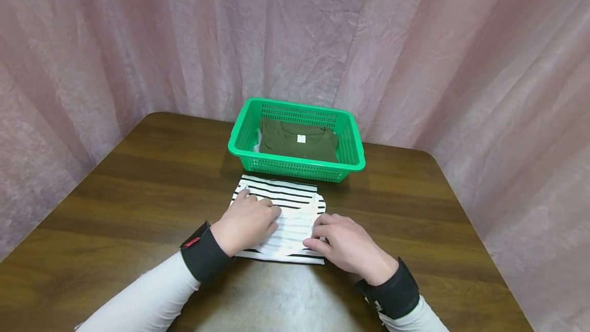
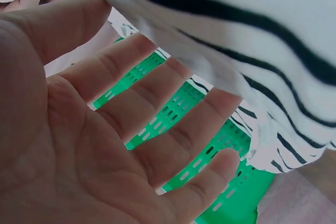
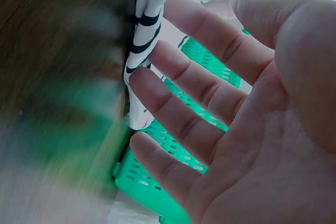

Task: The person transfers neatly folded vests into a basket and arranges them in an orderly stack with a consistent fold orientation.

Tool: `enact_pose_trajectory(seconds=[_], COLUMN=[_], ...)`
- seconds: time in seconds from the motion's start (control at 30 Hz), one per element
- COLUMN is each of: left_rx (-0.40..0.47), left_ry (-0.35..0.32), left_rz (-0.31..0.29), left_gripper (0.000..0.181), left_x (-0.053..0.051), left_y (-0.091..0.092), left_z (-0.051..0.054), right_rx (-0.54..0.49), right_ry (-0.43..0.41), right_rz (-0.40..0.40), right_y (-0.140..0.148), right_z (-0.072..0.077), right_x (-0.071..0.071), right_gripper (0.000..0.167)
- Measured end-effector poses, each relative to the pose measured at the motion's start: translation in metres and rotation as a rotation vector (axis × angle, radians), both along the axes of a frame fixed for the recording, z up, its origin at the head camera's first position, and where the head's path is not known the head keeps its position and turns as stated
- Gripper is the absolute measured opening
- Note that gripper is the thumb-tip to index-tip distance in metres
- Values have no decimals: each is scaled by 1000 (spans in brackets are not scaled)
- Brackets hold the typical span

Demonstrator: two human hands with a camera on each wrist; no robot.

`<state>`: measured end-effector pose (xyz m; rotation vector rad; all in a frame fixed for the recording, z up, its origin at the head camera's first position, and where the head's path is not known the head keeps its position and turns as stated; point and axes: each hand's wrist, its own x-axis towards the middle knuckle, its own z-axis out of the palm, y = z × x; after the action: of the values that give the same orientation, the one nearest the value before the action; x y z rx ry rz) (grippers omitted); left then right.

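A white fabric piece with black stripes [image 1: 288, 198], apparently a folded garment, lies flat on the table in front of the basket. My left hand [image 1: 249, 220] rests on its left part, fingers spread. In the left wrist view, the fingertips meet the edge of the striped cloth [image 2: 226, 35], and the thumb lies along it. On the right side, my right hand [image 1: 343, 242] touches the garment's edge with its fingertips. The right wrist view shows those fingers [image 3: 184, 72] fairly straight and apart against the folded striped edge [image 3: 144, 40]. Neither hand visibly pinches the fabric.
Just behind the garment stands a green perforated basket [image 1: 297, 169]. Inside it lies a folded olive-green shirt [image 1: 295, 146] with a white neck label, over some pale fabric at the left. The brown wooden table [image 1: 138, 183] reaches back to pink curtains [image 1: 184, 40].
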<state>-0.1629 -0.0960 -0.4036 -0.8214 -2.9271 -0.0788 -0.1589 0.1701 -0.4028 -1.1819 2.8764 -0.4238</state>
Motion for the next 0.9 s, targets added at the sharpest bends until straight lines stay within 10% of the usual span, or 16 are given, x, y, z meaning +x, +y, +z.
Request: enact_pose_trajectory(seconds=[0.53,0.9], left_rx=[159,264], left_ry=[-18,-1], left_rz=[68,218], left_gripper=[43,38], left_x=[-4,-11], left_y=[-20,-61], left_z=[4,15], right_rx=[-66,-173], right_ry=[-26,-82], right_rz=[-42,-360], right_y=[7,12], right_z=[-4,-4], right_x=[-2,-12], right_gripper=[16,11])
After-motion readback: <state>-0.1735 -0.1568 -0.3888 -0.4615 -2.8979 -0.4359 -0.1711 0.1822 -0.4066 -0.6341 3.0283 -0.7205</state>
